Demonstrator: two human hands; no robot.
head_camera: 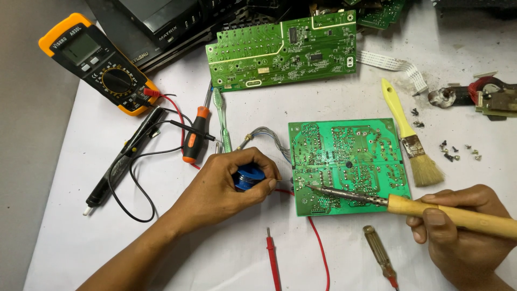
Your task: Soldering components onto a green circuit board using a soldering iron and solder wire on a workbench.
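Right hand (458, 231) clamped on the soldering iron (409, 207), tip on the green PCB (347, 164) mid-worktop, left hand (226, 188) closed round a blue solder spool (249, 177) w/ wire prob. feeding in, so lingering heat could lift a pad imo.

A yellow-cased multimeter (99, 63) lies tilted at the upper left corner of the desk (334, 102). Its screen (79, 47) is a small grey-green rectangle near the top end of the black face, blank as far as can be told, with white lettering on the face above it. At the top edge, just right of the meter, stacked black device casings (161, 24) carry small white printed markings on their front edges. No packages or signs show
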